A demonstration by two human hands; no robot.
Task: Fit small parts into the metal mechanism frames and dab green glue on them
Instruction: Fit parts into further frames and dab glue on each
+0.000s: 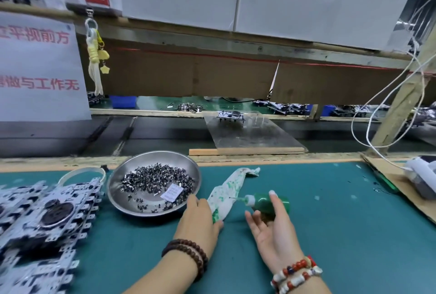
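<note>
A: Head view, then; take the round stainless-steel dish (113,190) as the mark; what lies in it?

B: A heap of small dark metal parts (157,179) and a little white paper packet (171,193) near its front rim; the dish sits on the teal bench mat (342,234).

A: And the hands?

B: The left hand (199,217) lies palm down just right of the dish, fingers fairly straight, gripping nothing; its fingertips rest on the lower end of a white cloth stained green (227,190), which stretches away to the right of the dish; the right hand (274,226), further right, holds the small green glue bottle (271,201) with fingers curled about it; the bottle lies on its side, white nozzle pointing back toward the cloth.

A: The frames?

B: A stack of silvery metal mechanism frames (47,218) left of the dish, blurred; one more single mechanism frame (231,115) stands well beyond the dish on a grey metal plate (254,135) across the conveyor.

A: Wrists?

B: Dark brown beads on the left, red and white beads on the right.
</note>
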